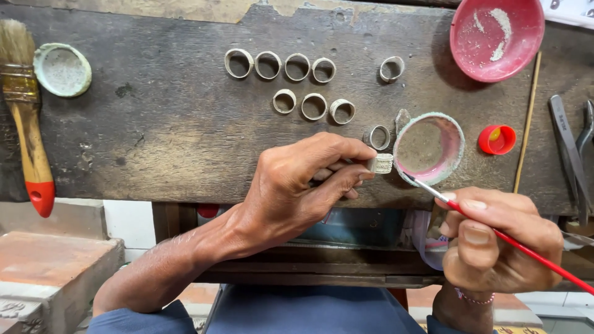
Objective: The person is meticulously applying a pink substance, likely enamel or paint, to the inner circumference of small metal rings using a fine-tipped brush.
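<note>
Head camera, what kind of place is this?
Likely a jeweller's workbench: rows of unfinished metal rings lie on a worn wooden board, the left hand holds a ring, the right hand a fine brush, pliers nearby.

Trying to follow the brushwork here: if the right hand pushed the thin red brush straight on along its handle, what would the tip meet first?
Likely the near rim of the small pink-lined dish; the brush in the right hand points there, though its height above the rim is unclear.
</note>
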